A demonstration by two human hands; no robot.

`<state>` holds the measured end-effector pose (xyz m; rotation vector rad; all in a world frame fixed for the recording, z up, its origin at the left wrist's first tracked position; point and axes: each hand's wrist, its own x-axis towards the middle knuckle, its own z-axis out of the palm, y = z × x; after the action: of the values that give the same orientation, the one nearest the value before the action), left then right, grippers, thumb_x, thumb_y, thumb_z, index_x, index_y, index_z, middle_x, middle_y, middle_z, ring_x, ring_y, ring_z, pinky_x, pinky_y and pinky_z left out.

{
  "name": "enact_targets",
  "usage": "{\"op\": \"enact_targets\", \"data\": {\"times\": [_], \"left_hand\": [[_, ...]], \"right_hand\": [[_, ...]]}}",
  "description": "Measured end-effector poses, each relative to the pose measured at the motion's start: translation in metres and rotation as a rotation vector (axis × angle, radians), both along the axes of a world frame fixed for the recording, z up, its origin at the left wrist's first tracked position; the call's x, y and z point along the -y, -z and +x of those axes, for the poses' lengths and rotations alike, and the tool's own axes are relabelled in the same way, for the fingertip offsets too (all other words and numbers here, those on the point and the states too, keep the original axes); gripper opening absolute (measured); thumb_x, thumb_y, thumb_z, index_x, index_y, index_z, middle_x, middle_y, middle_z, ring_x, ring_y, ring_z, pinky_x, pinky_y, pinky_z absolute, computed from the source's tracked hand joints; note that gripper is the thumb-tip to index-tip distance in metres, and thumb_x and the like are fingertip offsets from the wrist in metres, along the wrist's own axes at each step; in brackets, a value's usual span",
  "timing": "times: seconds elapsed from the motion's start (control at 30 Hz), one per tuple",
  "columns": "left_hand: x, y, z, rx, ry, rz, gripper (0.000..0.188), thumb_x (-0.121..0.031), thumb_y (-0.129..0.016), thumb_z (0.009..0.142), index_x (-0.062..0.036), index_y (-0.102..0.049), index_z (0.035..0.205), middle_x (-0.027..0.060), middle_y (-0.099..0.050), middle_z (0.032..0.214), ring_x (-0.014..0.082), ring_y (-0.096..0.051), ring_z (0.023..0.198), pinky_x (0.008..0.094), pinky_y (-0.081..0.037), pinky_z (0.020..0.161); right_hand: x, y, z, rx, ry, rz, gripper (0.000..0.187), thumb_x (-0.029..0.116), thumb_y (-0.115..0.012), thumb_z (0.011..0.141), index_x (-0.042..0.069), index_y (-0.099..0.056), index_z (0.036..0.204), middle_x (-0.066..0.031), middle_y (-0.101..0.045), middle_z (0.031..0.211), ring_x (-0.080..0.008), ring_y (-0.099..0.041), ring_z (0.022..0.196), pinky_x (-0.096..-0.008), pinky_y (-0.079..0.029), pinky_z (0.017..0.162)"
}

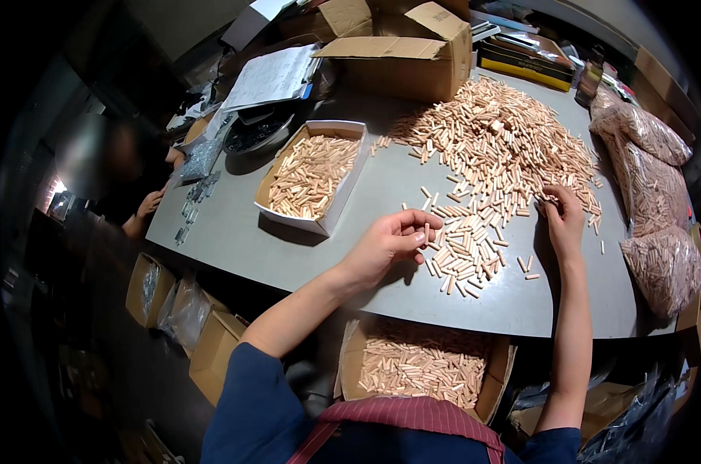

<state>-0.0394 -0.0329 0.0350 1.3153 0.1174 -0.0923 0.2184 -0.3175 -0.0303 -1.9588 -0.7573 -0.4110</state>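
A large heap of short wooden dowels (pixel 505 135) spreads over the grey table (pixel 350 286), thinning out toward me. My left hand (pixel 385 246) is at the near left edge of the scattered dowels, thumb and fingers closed on a single wooden dowel (pixel 427 232). At the right side of the heap is my right hand (pixel 563 220), its fingertips pinched together among the dowels. Whatever lies between those fingertips is too small to make out. Left of the heap stands a shallow white-edged cardboard box (pixel 356 172) filled with dowels.
Below the table's near edge sits a cardboard box (pixel 349 362) of dowels. Bulging clear bags (pixel 652 193) of dowels line the right edge. An open carton (pixel 397 73) and a clipboard with paper (pixel 273 77) stand behind. Another person's hand (pixel 151 203) rests at the table's left edge.
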Motion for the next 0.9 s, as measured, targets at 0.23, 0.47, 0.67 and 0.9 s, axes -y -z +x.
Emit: {"op": "enact_targets", "data": {"times": [0.23, 0.47, 0.67, 0.9], "left_hand": [[-0.007, 0.001, -0.012, -0.033, 0.057, -0.257, 0.045, -0.016, -0.061, 0.104, 0.0035, -0.053, 0.143, -0.0020, -0.058, 0.107, 0.0087, -0.059, 0.092, 0.0239, -0.049, 0.089], [-0.011, 0.007, -0.017, 0.019, 0.099, -0.271, 0.046, -0.018, -0.060, 0.104, 0.0031, -0.051, 0.145, -0.0035, -0.056, 0.102, 0.0074, -0.057, 0.094, 0.0251, -0.049, 0.092], [-0.007, 0.006, -0.020, 0.042, 0.043, -0.083, 0.041, -0.021, -0.058, 0.106, 0.0005, -0.056, 0.141, -0.0054, -0.056, 0.098, 0.0057, -0.056, 0.093, 0.0238, -0.047, 0.091], [-0.001, 0.017, -0.022, 0.042, -0.077, 0.160, 0.030, -0.023, -0.057, 0.108, -0.0056, -0.066, 0.131, -0.0063, -0.058, 0.095, 0.0044, -0.054, 0.089, 0.0218, -0.046, 0.085]], "right_hand": [[0.004, 0.010, 0.010, -0.068, -0.025, 0.032, 0.024, -0.005, -0.060, 0.090, -0.001, -0.071, 0.111, -0.0098, -0.072, 0.106, -0.0186, -0.072, 0.088, -0.0290, -0.057, 0.078], [0.004, 0.011, 0.010, -0.117, -0.040, 0.065, 0.026, -0.006, -0.057, 0.092, -0.002, -0.071, 0.114, -0.0091, -0.070, 0.106, -0.0158, -0.071, 0.087, -0.0270, -0.059, 0.073], [0.006, 0.010, 0.010, -0.133, -0.047, 0.053, 0.025, -0.005, -0.057, 0.092, -0.002, -0.070, 0.114, -0.0093, -0.070, 0.105, -0.0156, -0.071, 0.085, -0.0272, -0.059, 0.072], [0.005, 0.008, 0.008, -0.105, -0.062, 0.046, 0.024, -0.004, -0.058, 0.093, -0.002, -0.070, 0.114, -0.0070, -0.069, 0.105, -0.0130, -0.068, 0.081, -0.0258, -0.056, 0.072]]}}
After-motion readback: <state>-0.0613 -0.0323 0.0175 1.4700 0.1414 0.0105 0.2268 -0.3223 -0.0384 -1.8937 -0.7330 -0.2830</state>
